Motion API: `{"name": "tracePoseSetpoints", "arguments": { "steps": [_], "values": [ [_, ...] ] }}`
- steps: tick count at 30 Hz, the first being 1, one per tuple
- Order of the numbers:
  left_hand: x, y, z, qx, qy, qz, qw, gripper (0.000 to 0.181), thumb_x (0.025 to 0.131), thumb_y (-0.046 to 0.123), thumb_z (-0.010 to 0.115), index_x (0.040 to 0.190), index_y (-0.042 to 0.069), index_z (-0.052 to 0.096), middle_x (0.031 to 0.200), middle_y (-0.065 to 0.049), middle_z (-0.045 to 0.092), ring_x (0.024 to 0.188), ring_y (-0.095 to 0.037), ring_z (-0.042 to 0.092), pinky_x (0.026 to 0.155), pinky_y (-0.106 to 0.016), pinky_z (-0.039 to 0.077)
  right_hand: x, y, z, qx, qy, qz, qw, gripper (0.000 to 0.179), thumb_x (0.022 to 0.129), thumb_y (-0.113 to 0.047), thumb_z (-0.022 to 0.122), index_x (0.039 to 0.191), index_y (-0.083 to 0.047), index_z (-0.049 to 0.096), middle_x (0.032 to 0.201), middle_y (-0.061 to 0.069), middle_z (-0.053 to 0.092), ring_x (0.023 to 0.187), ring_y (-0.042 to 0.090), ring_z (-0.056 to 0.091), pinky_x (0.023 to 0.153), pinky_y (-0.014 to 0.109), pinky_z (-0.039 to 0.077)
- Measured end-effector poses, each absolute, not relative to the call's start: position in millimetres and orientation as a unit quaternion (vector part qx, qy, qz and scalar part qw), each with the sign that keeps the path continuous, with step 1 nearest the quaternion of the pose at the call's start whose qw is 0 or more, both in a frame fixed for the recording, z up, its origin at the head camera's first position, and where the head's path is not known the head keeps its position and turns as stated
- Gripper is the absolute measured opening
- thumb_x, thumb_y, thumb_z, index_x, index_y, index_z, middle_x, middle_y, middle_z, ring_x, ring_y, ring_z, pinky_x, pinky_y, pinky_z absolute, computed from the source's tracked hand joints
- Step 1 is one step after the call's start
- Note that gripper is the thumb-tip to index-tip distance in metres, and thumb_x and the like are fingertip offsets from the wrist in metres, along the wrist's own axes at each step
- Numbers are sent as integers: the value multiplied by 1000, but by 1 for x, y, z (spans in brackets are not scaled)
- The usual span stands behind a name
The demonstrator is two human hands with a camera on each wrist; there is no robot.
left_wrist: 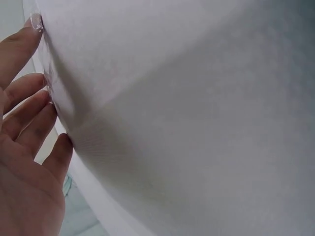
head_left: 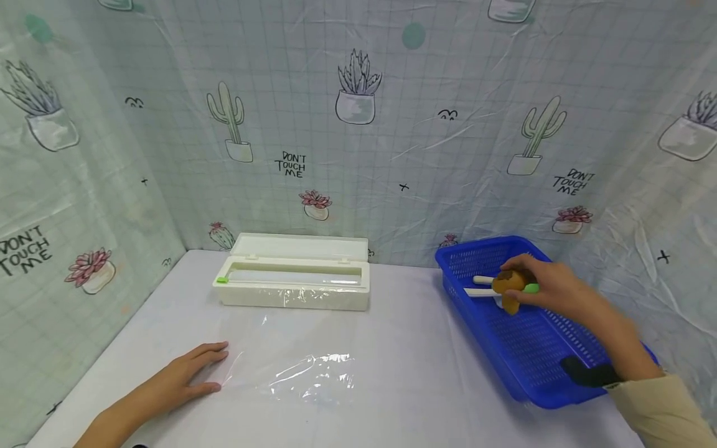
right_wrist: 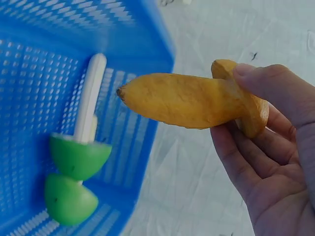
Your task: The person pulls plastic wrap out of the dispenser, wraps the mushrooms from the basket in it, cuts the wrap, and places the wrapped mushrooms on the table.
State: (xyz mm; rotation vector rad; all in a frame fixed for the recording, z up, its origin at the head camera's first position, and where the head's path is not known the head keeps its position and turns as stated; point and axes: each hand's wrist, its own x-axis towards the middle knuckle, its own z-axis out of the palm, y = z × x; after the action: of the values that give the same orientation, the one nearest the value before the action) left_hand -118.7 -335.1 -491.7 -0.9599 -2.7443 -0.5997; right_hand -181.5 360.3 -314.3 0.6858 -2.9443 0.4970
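In the head view my left hand (head_left: 176, 381) lies at the left edge of a sheet of clear cling film (head_left: 291, 367) on the white table. Its fingers are extended, and in the left wrist view the fingertips (left_wrist: 63, 142) touch that edge. My right hand (head_left: 554, 289) reaches over a blue basket (head_left: 506, 339) and holds an orange-brown toy mushroom (right_wrist: 172, 101) by its cap, between thumb and fingers. The mushroom's tapered stem points away from the palm. Below it in the basket lie green half-domes (right_wrist: 78, 160) and white sticks (right_wrist: 90, 103).
Behind the film stands a white cling film dispenser (head_left: 291, 298) with its lid raised and a green slider (head_left: 222, 279) at its left end. A cactus-print curtain (head_left: 358, 155) surrounds the table at the back and sides.
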Motion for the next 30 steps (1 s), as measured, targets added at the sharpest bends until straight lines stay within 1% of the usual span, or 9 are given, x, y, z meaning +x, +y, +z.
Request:
{"name": "tracePoseSetpoints", "arguments": {
  "steps": [4, 7, 11, 13, 14, 21, 23, 26, 30],
  "values": [
    [-119, -335, -489, -324, -923, -193, 80, 56, 83, 37, 83, 127, 8, 66, 134, -10, 61, 123, -11, 58, 101, 2, 23, -179, 345, -314, 243, -953, 176, 48, 44, 89, -24, 81, 126, -7, 63, 103, 2, 69, 87, 16, 65, 73, 30, 56],
    [-119, -334, -486, -318, -928, -183, 71, 57, 83, 40, 82, 128, 8, 66, 134, -11, 61, 121, -17, 60, 100, 1, 27, -176, 334, -316, 268, -942, 188, 68, 44, 88, -21, 82, 127, -9, 65, 109, 1, 69, 92, 17, 65, 76, 30, 56],
    [-120, -332, -482, -312, -932, -174, 61, 58, 84, 42, 81, 128, 8, 66, 134, -11, 61, 119, -25, 62, 99, -5, 37, -173, 321, -316, 290, -933, 188, 104, 45, 86, -19, 84, 127, -14, 66, 111, -2, 69, 90, 13, 61, 75, 31, 55],
    [-120, -331, -481, -310, -934, -171, 56, 58, 84, 43, 80, 128, 9, 66, 135, -10, 61, 119, -26, 62, 99, -7, 39, -173, 316, -316, 299, -928, 191, 114, 45, 85, -17, 84, 127, -14, 67, 112, -2, 69, 89, 11, 61, 75, 33, 56],
    [-120, -330, -481, -309, -934, -171, 57, 58, 84, 43, 80, 128, 8, 66, 135, -10, 61, 118, -26, 62, 98, -8, 40, -172, 313, -316, 301, -927, 194, 115, 45, 85, -16, 84, 127, -14, 67, 113, -2, 69, 89, 11, 61, 75, 33, 56],
    [-120, -331, -482, -308, -933, -176, 54, 58, 84, 43, 81, 127, 7, 66, 134, -11, 62, 119, -22, 61, 99, -4, 36, -174, 301, -322, 316, -923, 197, 95, 45, 86, -15, 83, 127, -15, 66, 116, -1, 69, 94, 13, 65, 77, 32, 58],
    [-120, -332, -483, -305, -934, -176, 51, 58, 84, 44, 80, 127, 8, 66, 134, -11, 62, 118, -23, 62, 99, -5, 37, -176, 298, -325, 317, -923, 199, 87, 44, 87, -16, 83, 127, -16, 66, 118, -1, 69, 95, 14, 66, 77, 32, 58],
    [-120, -332, -483, -305, -935, -173, 48, 58, 84, 44, 80, 128, 8, 66, 134, -11, 62, 118, -26, 62, 98, -10, 43, -176, 294, -328, 318, -922, 204, 79, 43, 87, -18, 82, 127, -18, 67, 120, -1, 69, 98, 16, 67, 80, 36, 59],
    [-120, -331, -482, -306, -936, -171, 43, 59, 83, 44, 80, 127, 8, 66, 134, -12, 61, 117, -30, 62, 96, -21, 51, -176, 288, -333, 331, -917, 211, 67, 42, 87, -16, 82, 126, -16, 67, 122, -1, 68, 102, 19, 68, 84, 41, 59]
  ]
}}
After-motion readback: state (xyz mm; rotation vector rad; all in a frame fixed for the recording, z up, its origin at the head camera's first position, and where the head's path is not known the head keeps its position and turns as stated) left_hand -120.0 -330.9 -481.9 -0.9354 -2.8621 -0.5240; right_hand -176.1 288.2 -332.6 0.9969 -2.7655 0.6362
